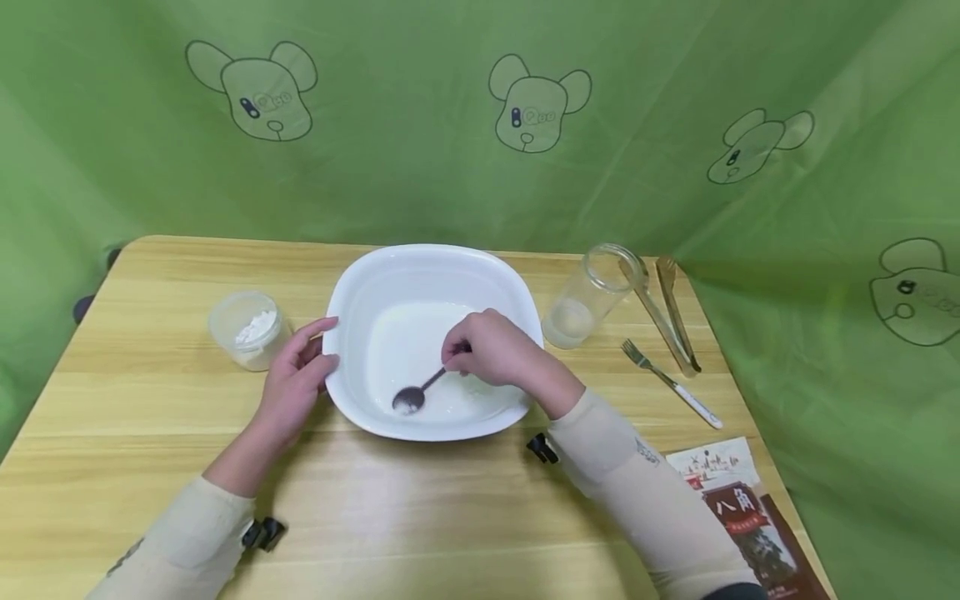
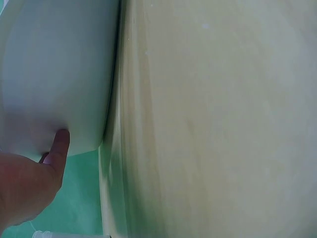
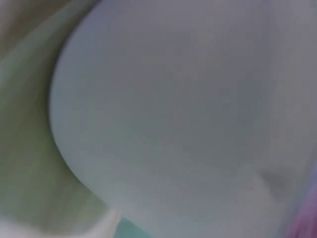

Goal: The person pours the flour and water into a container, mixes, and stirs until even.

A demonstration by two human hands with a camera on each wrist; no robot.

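A white basin (image 1: 420, 430) stands mid-table with a shallow, pale liquid over its floor. My left hand (image 1: 288, 387) holds the basin's left rim; in the left wrist view a finger (image 2: 60, 146) presses against the outer wall (image 2: 59, 74). Over the basin, my right hand (image 1: 491, 348) pinches the handle of a dark spoon (image 1: 408, 400). The spoon's bowl is low inside the basin, with some white matter in it. Only the basin's blurred wall (image 3: 163, 109) fills most of the right wrist view; the right hand cannot be made out there.
Left of the basin is a clear tub (image 1: 247, 329) with white lumps. On the right stand a glass jar (image 1: 585, 300) with cloudy residue, metal tongs (image 1: 675, 321), a fork (image 1: 671, 383) and a spice packet (image 1: 742, 517). Green cloth (image 1: 420, 183) hangs behind the table.
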